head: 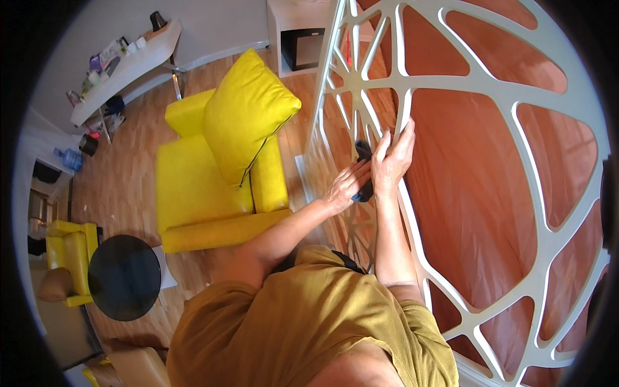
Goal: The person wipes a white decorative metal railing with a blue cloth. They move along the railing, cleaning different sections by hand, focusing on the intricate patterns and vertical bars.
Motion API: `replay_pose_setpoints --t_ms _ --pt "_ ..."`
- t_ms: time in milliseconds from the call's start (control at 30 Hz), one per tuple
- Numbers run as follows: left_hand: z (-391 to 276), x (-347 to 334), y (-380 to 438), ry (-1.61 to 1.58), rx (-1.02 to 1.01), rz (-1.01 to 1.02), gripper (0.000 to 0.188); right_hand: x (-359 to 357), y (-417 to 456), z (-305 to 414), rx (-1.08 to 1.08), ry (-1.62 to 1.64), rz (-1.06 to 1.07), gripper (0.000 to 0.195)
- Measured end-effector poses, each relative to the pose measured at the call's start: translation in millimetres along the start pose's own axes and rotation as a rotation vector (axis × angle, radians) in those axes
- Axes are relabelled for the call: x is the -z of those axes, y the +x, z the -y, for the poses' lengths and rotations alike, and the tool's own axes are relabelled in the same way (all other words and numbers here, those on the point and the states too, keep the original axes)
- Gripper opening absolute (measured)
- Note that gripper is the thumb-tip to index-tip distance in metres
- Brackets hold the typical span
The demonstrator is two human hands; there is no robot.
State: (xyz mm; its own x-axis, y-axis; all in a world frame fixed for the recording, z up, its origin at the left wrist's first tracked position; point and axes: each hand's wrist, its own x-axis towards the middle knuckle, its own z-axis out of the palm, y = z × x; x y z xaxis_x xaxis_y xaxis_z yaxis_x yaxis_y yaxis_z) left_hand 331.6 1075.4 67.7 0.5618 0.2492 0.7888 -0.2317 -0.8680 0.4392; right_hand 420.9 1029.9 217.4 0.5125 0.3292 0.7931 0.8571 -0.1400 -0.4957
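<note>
A white lattice partition panel (524, 164) with large curved openings rises along my right side. My right hand (392, 162) is at one of its bars, thumb on the near side and fingers at the far side. Close beside it, my left hand (344, 186) reaches across with its fingers extended together, near my right wrist. Its fingers overlap a dark item (363, 149) with a bit of blue at its lower end. Whether that item is a cloth or a shoe, and whether the left hand holds it, is unclear. My fingertips are partly hidden.
A yellow armchair (198, 188) with a yellow cushion (251, 116) stands to my left. Farther left are a round dark table (124, 278) and another yellow chair (72, 261). A cluttered white desk (130, 70) lines the wall. Reddish-brown surface (464, 193) shows through the lattice.
</note>
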Motion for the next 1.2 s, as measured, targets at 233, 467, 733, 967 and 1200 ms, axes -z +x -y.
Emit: replay_pose_setpoints --t_ms 233,467,733,967,1200 --pt "-21 5 -1 -0.122 0.333 0.0 0.044 -2 -1 -5 0.054 -0.079 -0.024 0.052" --pt "42 35 70 0.261 0.164 -0.22 0.047 -4 1 -3 0.073 -0.094 -0.034 0.052" --pt "63 -7 36 0.416 0.134 0.04 0.049 -5 1 -4 0.081 -0.123 -0.023 0.054" --pt "39 -3 33 0.28 0.296 0.214 0.076 -3 -1 -6 0.128 -0.197 -0.044 0.058" --pt "-2 -16 -2 0.055 0.427 0.189 0.067 -6 0 0 0.024 -0.15 0.011 0.056"
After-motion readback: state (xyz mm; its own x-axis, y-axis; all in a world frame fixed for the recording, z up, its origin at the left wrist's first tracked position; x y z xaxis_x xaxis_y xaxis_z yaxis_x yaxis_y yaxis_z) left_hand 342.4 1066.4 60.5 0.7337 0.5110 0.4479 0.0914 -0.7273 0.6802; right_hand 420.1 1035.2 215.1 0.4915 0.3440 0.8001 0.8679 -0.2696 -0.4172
